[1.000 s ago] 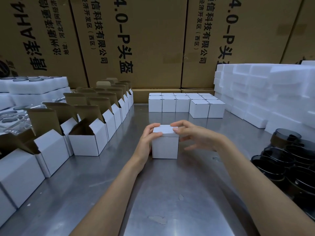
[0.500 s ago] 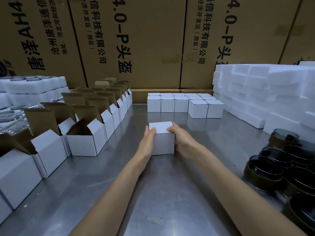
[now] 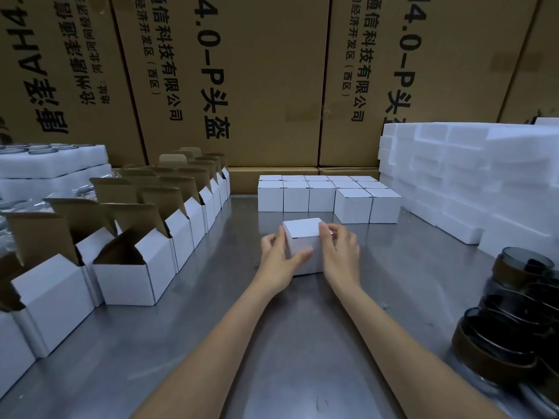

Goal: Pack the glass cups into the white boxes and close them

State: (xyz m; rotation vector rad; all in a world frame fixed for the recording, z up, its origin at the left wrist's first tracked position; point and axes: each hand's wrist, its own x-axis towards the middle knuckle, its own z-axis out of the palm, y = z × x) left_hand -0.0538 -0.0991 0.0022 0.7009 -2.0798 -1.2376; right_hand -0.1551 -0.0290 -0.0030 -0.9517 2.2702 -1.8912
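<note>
A closed white box (image 3: 302, 229) sits on the steel table (image 3: 287, 343) in the middle. My left hand (image 3: 279, 261) grips its left side, thumb across the front face. My right hand (image 3: 340, 254) holds its right side with fingers curled over the top edge. Behind it stands a block of several closed white boxes (image 3: 329, 195). Rows of open white boxes (image 3: 145, 255) with brown flaps up line the left. Dark glass cups (image 3: 520, 300) are clustered at the right edge.
White foam blocks (image 3: 472, 176) are stacked at the back right. Foam trays (image 3: 51, 164) holding glass pieces lie at the far left. Large brown cartons (image 3: 272, 80) wall off the back of the table.
The box has slid farther from me toward the closed boxes. Both hands went from pressing the lid down to gripping the box's sides.
</note>
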